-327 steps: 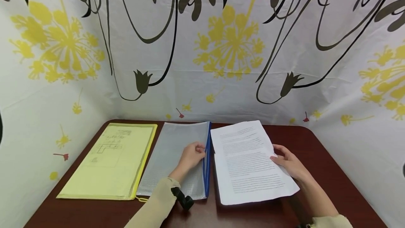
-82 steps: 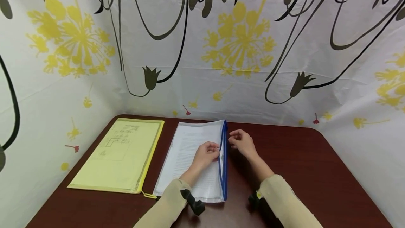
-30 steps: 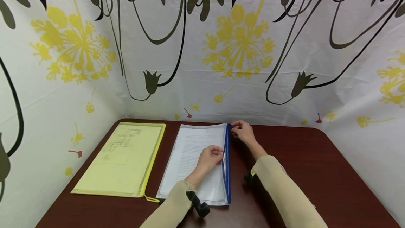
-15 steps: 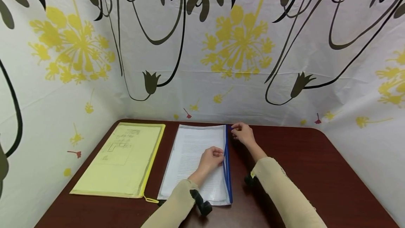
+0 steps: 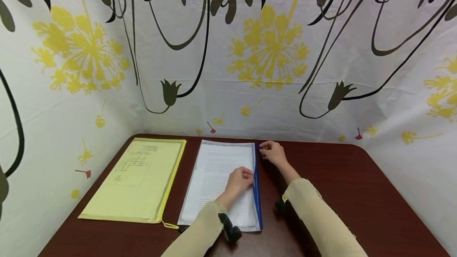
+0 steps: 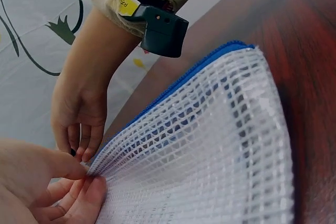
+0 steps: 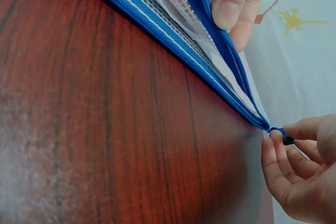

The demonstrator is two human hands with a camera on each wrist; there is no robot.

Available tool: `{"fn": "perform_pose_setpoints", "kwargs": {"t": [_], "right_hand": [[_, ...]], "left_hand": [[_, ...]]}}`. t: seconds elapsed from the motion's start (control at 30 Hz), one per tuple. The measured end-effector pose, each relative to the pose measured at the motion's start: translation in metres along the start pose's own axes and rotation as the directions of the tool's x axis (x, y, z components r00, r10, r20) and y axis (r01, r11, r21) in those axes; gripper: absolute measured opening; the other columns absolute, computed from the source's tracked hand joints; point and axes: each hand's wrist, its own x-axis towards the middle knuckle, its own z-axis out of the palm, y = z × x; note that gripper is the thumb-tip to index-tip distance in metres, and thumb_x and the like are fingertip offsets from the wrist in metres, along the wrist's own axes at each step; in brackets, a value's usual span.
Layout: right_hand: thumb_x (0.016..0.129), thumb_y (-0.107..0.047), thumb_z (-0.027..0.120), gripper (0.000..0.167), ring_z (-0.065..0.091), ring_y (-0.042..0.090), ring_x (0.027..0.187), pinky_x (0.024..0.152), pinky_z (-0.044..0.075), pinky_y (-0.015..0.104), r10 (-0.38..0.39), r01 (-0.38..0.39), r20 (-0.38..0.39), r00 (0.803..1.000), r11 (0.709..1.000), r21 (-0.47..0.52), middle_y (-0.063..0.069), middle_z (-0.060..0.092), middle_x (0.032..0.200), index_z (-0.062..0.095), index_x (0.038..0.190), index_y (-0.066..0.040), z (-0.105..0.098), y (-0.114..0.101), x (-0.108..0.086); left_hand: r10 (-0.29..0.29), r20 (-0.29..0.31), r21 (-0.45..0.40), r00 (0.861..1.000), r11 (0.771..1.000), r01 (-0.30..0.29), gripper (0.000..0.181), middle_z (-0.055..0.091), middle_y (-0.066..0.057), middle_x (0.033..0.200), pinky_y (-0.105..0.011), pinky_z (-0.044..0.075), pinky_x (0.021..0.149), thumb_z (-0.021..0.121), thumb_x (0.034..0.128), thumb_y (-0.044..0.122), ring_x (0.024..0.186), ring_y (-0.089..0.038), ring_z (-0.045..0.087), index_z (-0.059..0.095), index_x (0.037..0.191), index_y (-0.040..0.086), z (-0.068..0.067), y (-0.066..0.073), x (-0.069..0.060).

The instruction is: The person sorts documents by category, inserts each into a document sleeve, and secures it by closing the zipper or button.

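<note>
A clear mesh zip pouch (image 5: 214, 177) with a blue zipper (image 5: 258, 205) lies on the table, printed sheets (image 5: 221, 162) inside it. With thumb and fingers my left hand (image 5: 240, 179) pinches the pouch's zippered edge, as the left wrist view also shows close up on the mesh (image 6: 199, 129). At the far right corner my right hand (image 5: 275, 154) pinches the zipper's pull cord, which carries a black bead (image 7: 289, 139). In the right wrist view the zipper's two blue edges stand apart, with paper (image 7: 220, 69) showing between them.
To the left lies a yellow zip pouch (image 5: 132, 181) with a drawing sheet inside and a yellow loop (image 5: 170, 225) at its near corner. The dark red-brown table (image 5: 339, 193) reaches right of the pouches. A patterned curtain (image 5: 221, 62) stands behind and at both sides.
Long before, my right hand held the printed sheets beside the pouch; now they are inside. Lately it reached the far corner, took the pull and drew slightly nearer. My left hand shifted slightly nearer.
</note>
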Motion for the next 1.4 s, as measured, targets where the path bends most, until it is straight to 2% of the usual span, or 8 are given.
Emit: {"fn": "perform_pose_setpoints", "kwargs": {"t": [0.2,0.47,0.57,0.73,0.87,1.0,1.17,1.4], "right_hand": [[0.095,-0.005,0.063,0.021,0.070,0.025,0.088,0.072,0.062,0.032,0.009,-0.009,0.007,1.000,1.000,0.006,0.023,0.068,0.111,0.068,0.114,0.002,0.001,0.001,-0.002],[0.095,-0.003,0.062,0.022,0.070,0.027,0.090,0.073,0.062,0.032,0.013,-0.014,0.020,1.000,1.000,0.017,0.024,0.067,0.112,0.067,0.116,0.003,0.000,0.003,-0.003],[0.096,-0.003,0.062,0.022,0.069,0.029,0.092,0.074,0.062,0.033,0.014,-0.015,0.023,1.000,1.000,0.014,0.024,0.067,0.112,0.067,0.116,0.004,-0.001,0.003,-0.003],[0.096,-0.005,0.062,0.022,0.069,0.029,0.092,0.074,0.062,0.032,0.012,-0.012,0.028,1.000,1.000,-0.006,0.023,0.068,0.110,0.068,0.116,0.003,-0.001,0.004,-0.002],[0.095,-0.005,0.063,0.021,0.069,0.029,0.092,0.073,0.062,0.031,0.014,-0.014,0.032,0.999,1.000,-0.010,0.023,0.068,0.110,0.068,0.114,0.003,-0.001,0.003,-0.002],[0.095,-0.005,0.064,0.022,0.070,0.031,0.093,0.073,0.062,0.032,0.021,-0.021,0.027,0.999,1.000,0.003,0.024,0.069,0.111,0.068,0.114,0.003,-0.001,0.003,0.000],[0.095,-0.005,0.064,0.019,0.071,0.030,0.092,0.076,0.062,0.034,0.019,-0.020,0.017,1.000,1.000,0.002,0.023,0.068,0.109,0.067,0.113,0.003,-0.002,0.002,-0.002],[0.095,-0.004,0.062,0.014,0.071,0.022,0.082,0.072,0.062,0.032,0.022,-0.022,-0.006,1.000,1.000,0.005,0.021,0.070,0.102,0.070,0.106,0.001,-0.002,-0.001,-0.006]], "left_hand": [[0.008,0.041,0.121,0.999,0.993,-0.012,0.013,0.073,-0.009,0.082,-0.019,0.054,0.062,0.071,0.0830,0.001,0.066,-0.007,0.061,0.069,0.095,0.001,-0.002,0.002,-0.001],[0.066,0.097,0.317,0.993,0.944,-0.094,0.013,0.072,-0.006,0.085,-0.021,0.051,0.066,0.069,0.0814,0.002,0.075,-0.011,0.062,0.071,0.095,0.003,-0.006,0.007,0.002],[0.042,0.150,0.356,0.988,0.930,-0.094,0.013,0.074,-0.006,0.086,-0.020,0.052,0.066,0.070,0.0824,0.003,0.076,-0.011,0.064,0.072,0.095,0.004,-0.008,0.011,0.006],[-0.068,0.294,0.342,0.953,0.939,-0.039,0.020,0.076,-0.009,0.095,-0.022,0.056,0.067,0.070,0.0877,0.007,0.079,-0.015,0.069,0.071,0.108,0.003,-0.019,0.025,0.018],[-0.056,0.353,0.284,0.934,0.958,-0.050,0.027,0.075,-0.014,0.104,-0.026,0.059,0.072,0.066,0.0915,0.009,0.084,-0.020,0.071,0.068,0.117,0.001,-0.030,0.036,0.029],[0.031,0.330,0.213,0.943,0.971,-0.107,0.029,0.073,-0.016,0.110,-0.028,0.060,0.077,0.064,0.0943,0.011,0.093,-0.024,0.071,0.067,0.120,-0.001,-0.036,0.042,0.042],[0.142,0.244,0.190,0.959,0.963,-0.191,0.028,0.072,-0.013,0.118,-0.033,0.058,0.090,0.064,0.0968,0.016,0.109,-0.026,0.068,0.067,0.121,0.003,-0.037,0.040,0.058],[0.190,0.149,0.126,0.971,0.970,-0.209,0.036,0.063,-0.010,0.136,-0.047,0.048,0.108,0.065,0.0973,0.025,0.130,-0.030,0.057,0.063,0.129,0.008,-0.032,0.023,0.075]]}}
